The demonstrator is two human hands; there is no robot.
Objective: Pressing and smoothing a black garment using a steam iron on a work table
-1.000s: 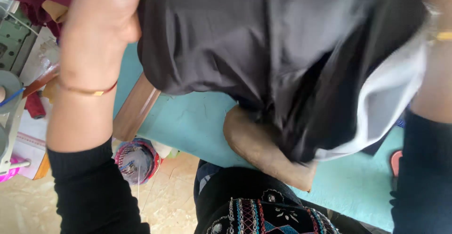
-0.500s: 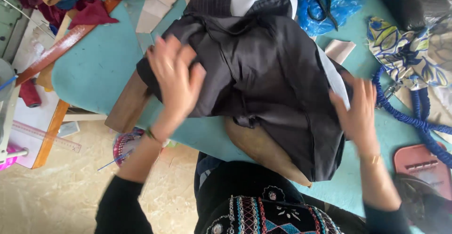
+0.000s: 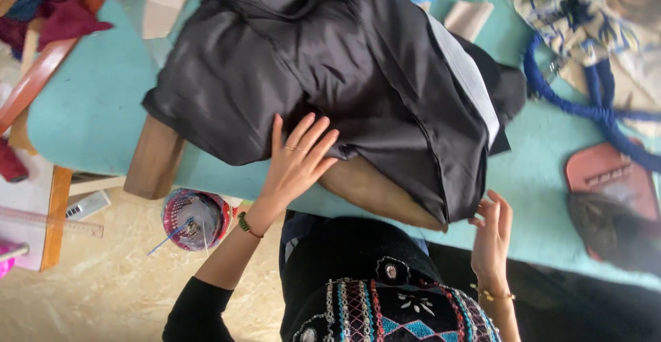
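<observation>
You have the black garment [image 3: 344, 73] spread over the turquoise surface [image 3: 89, 108], and the step in hand looks like flattening it: laying the cloth out and pressing the folds down. Your left hand [image 3: 296, 159] lies flat on the near edge of the fabric, fingers spread, palm down, gripping nothing. Your right hand [image 3: 492, 235] is open too, its fingertips just at the lower right corner of the garment where the hem hangs near the surface's edge; whether they touch the cloth or only come close, I cannot tell.

The garment runs on a diagonal. Its long axis goes from the upper left, near the pale paper pieces [image 3: 162, 11], down to the lower right corner by your right hand, and a white lining strip [image 3: 468, 80] follows that same line along the right side. The narrow end points toward you and to the right; the broad, bunched end lies away to the left.

A brown wooden form [image 3: 375, 190] sticks out from under the fabric between your two hands, and a second wooden piece [image 3: 155, 159] shows at the left edge (so the cloth rests partly over them, not flat on the surface).

The next move, as I judge it, calls for both palms drawing outward along that diagonal, the left holding the middle steady while the right pulls the corner taut. Mind the blue cord [image 3: 571, 101] to the right, well apart for now.
</observation>
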